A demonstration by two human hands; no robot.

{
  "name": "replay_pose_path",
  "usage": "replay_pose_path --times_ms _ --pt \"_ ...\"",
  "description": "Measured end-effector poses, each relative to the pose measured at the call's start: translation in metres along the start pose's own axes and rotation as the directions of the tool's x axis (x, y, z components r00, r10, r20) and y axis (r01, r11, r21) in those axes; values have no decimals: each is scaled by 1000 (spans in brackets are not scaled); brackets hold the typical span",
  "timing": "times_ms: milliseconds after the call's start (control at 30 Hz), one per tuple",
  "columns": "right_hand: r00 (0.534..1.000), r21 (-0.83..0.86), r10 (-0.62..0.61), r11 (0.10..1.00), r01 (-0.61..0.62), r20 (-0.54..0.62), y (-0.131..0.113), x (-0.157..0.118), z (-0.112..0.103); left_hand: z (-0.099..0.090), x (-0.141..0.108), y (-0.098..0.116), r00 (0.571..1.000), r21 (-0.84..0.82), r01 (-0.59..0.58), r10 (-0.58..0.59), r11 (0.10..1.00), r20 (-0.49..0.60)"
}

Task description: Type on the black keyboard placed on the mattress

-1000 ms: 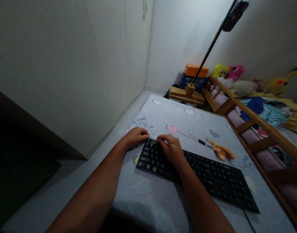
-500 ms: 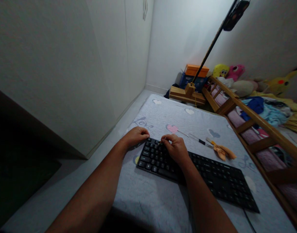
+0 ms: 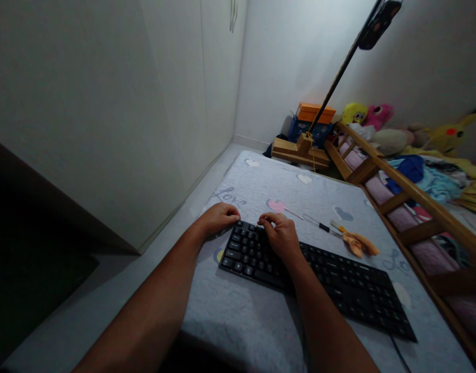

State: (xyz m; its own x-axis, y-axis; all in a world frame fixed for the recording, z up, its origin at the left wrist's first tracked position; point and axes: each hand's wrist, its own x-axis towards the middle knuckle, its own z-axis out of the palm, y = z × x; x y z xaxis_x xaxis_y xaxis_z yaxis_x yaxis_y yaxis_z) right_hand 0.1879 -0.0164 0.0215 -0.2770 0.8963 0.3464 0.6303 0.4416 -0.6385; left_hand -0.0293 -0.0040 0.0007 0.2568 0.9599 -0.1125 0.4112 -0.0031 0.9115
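A black keyboard [image 3: 350,295] lies flat on the pale patterned cover, its cable leaving the near edge at the right. At its far left corner, my left hand [image 3: 221,216] has fingers closed on the edge, steadying it. My right hand [image 3: 280,233] is over the top row of keys, left of the keyboard's middle, with thumb and fingertips pinched together. Whatever small thing may be in that pinch is too hidden to name. Beyond the keyboard lie a thin pale stick [image 3: 293,213], a slim tool with a black grip [image 3: 323,227] and an orange cloth [image 3: 357,243].
A small yellow-and-pale tool [image 3: 336,225] touches the orange cloth. A wooden bed rail [image 3: 413,197] runs along the right, with clothes and plush toys behind it. White cabinet doors [image 3: 176,103] rise at the left. A black pole [image 3: 339,72] on a wooden base [image 3: 298,150] stands beyond.
My right hand has lifted slightly and shifted a little away from me, still pinched. My left hand stays on the keyboard's corner.
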Motion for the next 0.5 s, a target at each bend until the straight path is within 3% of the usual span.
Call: replay_pose_path --times_ms 500 --pt "999 -22 -8 1000 9 36 -14 8 10 -1 -4 5 998 -70 54 -51 996 43"
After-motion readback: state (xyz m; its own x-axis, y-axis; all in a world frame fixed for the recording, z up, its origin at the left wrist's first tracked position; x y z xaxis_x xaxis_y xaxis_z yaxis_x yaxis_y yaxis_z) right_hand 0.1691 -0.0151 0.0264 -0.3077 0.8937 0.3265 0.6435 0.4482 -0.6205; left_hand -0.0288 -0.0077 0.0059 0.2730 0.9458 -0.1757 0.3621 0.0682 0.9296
